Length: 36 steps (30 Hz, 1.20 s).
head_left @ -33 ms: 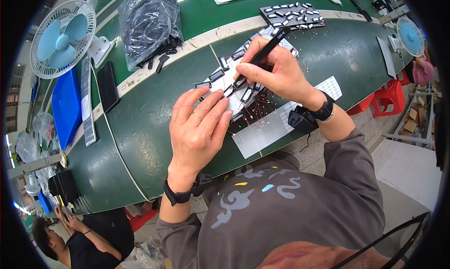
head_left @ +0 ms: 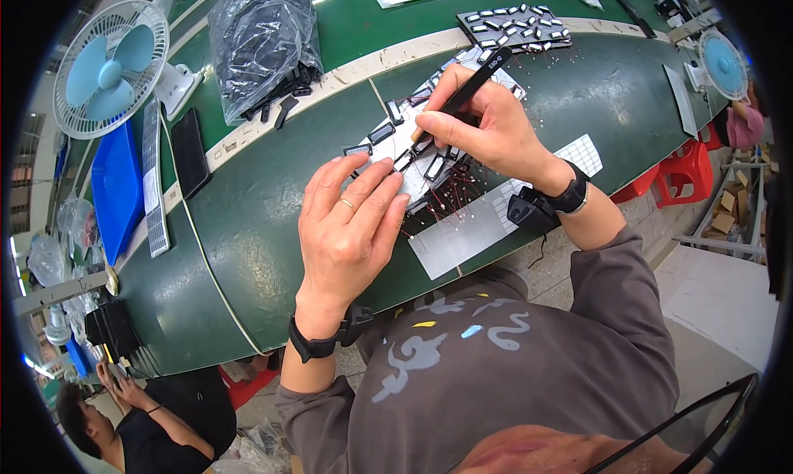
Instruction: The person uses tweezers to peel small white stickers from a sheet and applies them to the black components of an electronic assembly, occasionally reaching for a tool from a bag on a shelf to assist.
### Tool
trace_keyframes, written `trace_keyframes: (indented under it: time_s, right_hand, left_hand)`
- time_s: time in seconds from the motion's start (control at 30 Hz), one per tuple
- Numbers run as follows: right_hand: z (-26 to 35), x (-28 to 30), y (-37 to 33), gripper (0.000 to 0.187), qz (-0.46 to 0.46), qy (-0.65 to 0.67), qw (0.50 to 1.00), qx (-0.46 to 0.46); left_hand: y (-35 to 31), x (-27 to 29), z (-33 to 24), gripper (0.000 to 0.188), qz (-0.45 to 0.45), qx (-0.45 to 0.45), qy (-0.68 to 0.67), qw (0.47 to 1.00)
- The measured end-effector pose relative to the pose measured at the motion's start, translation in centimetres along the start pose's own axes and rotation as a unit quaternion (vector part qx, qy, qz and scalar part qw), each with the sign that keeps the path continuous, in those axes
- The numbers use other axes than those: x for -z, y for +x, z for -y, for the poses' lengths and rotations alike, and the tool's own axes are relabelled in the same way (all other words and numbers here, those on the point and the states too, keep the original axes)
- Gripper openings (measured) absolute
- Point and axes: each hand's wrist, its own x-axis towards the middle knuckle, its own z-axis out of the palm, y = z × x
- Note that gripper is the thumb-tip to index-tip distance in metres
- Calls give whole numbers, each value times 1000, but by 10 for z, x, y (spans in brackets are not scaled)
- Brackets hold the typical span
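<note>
My right hand (head_left: 496, 131) is closed around black tweezers (head_left: 472, 85), held slanting like a pen. Their tips reach down to small black-and-white rectangular parts on a pale board (head_left: 382, 150). My left hand (head_left: 343, 230) lies at the board's near-left side, fingers stretched and slightly apart. Its fingertips touch the board's edge beside a small part (head_left: 402, 161) under the tweezer tips; the exact contact is too small to tell. More parts, such as a black-framed one (head_left: 381, 133), sit along the board. Thin red and black wires (head_left: 450, 201) trail off its near side.
Behind the board stands a dark tray (head_left: 529, 39) of similar parts. A label sheet (head_left: 442, 247) lies nearer me. Leftward are a plastic bag (head_left: 264, 44) of black parts, a phone-like black slab (head_left: 190, 152), a blue tray (head_left: 116, 189) and a fan (head_left: 110, 73). Another person (head_left: 157, 424) sits lower left.
</note>
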Motion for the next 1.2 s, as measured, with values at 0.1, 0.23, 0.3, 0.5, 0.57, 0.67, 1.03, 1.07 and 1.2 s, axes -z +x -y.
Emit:
trace_keyframes:
  time_s: [0.1,0.23,0.3,0.5,0.57,0.67,1.03,1.07,1.2]
  right_hand:
    - [-1,0,1,14,-8,-7,1000,0]
    - [1,-1,0,14,-10,-30,999,-2]
    - [3,-3,-1,14,-12,-53,998,12]
    - [5,-2,-7,13,-20,-72,997,12]
    - [10,3,-7,12,-84,-89,987,106]
    - [27,18,-30,11,-136,-60,978,143]
    - [-43,42,-142,12,-85,-47,990,-97]
    - [-45,41,-143,12,-100,-42,988,-113]
    - [-55,39,-143,13,-112,-43,983,-138]
  left_hand:
    - [1,0,0,20,-1,-1,1,1000]
    - [0,1,0,22,5,-2,8,1000]
    - [-1,2,-2,23,8,-2,11,1000]
    - [3,2,-11,26,51,2,59,997]
    - [10,3,-10,26,64,-5,57,996]
    - [11,7,-14,28,34,-51,125,990]
    - [-27,-52,-72,56,255,-139,-90,952]
    - [-27,-57,-76,56,256,-140,-89,952]
    - [-27,-69,-87,63,286,-124,-30,950]
